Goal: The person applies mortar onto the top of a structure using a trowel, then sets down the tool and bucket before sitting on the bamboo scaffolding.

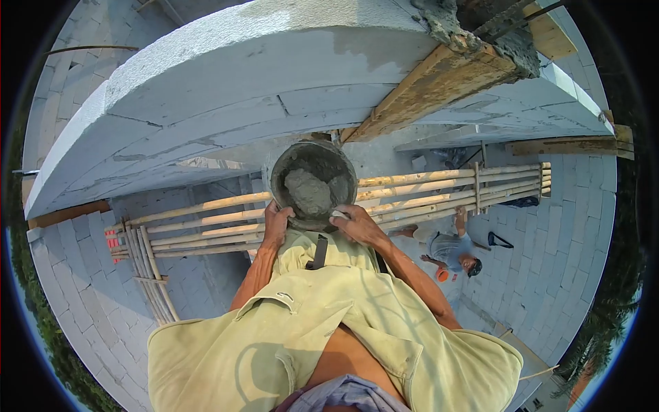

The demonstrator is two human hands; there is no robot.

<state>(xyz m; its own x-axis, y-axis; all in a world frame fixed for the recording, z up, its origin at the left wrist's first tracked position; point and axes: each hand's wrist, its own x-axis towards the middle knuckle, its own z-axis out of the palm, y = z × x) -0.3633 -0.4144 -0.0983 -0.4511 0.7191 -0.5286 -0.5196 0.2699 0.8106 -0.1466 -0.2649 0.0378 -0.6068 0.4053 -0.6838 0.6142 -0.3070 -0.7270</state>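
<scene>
both hands have a closed hold on the dark bucket (276, 168). the left hand (275, 225) pinches its near rim on the left side, fingers curled against the wall; the right hand (357, 225) grips the near rim on the right, with something pale at its fingertips that is too small to name. the bucket is just in front of the wearer's waist, mouth up, above the bamboo poles (412, 177).

inside lies a lump of wet grey mix (307, 191), with more smeared on the inner sides. the bucket is far from empty, so i judge that emptying this load is still undone.

beyond the bucket, the pale block wall (226, 79) is laid up to a smooth top edge, its joints closed with grey. a wooden board (439, 86) is set upright against it, and rough grey material (439, 17) is heaped over the board's upper end, beside protruding metal bars (539, 14). that spot looks partly filled and unfinished, the board in place; how deep the fill goes, i cannot tell.

farther out, below the poles on the right, another person (449, 248) is beside a small orange pail (442, 275).
</scene>
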